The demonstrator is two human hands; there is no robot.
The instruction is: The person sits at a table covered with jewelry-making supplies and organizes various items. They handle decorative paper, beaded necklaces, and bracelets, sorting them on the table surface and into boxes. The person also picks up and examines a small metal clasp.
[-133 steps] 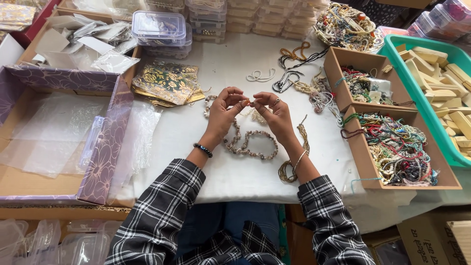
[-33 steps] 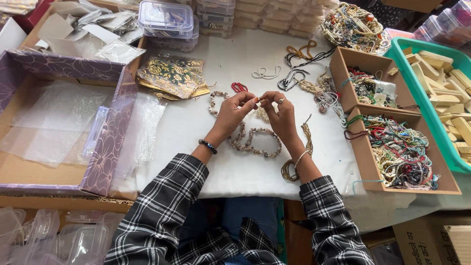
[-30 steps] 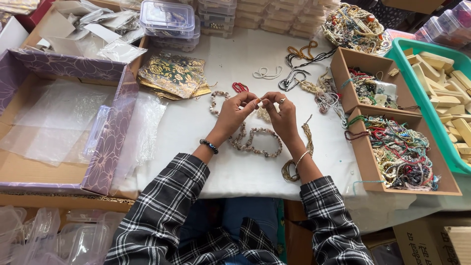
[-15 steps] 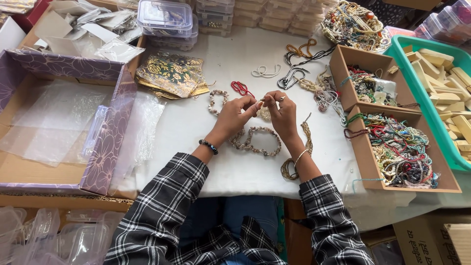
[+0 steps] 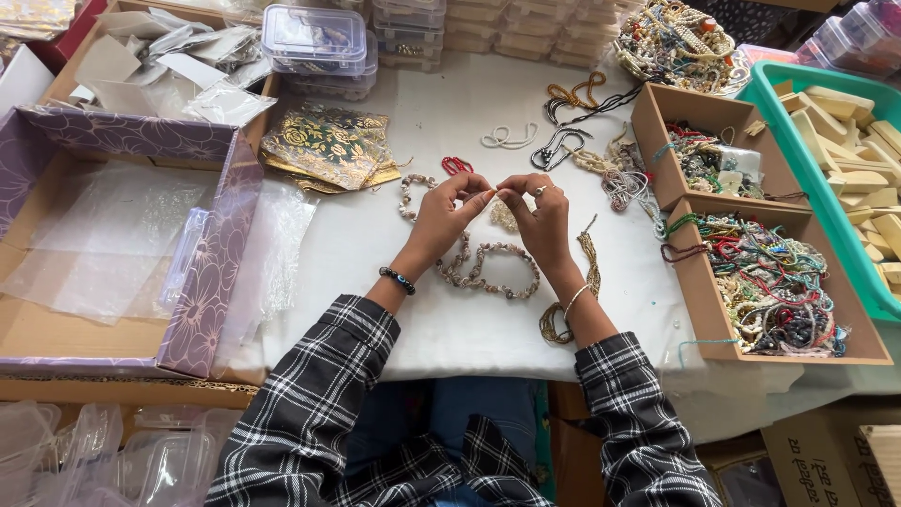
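Shell necklace (image 5: 488, 268) pinched between both hands

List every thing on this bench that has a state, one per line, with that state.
left hand: pinching the end of a strand at its fingertips
right hand: pinching the same spot, fingertips meeting the left's
shell strand: looped on the white cloth under the hands
clear lidded box: shut
purple floral box: open, clear bags inside
near cardboard tray: open, full of tangled beads
green crate: open, holding pale blocks
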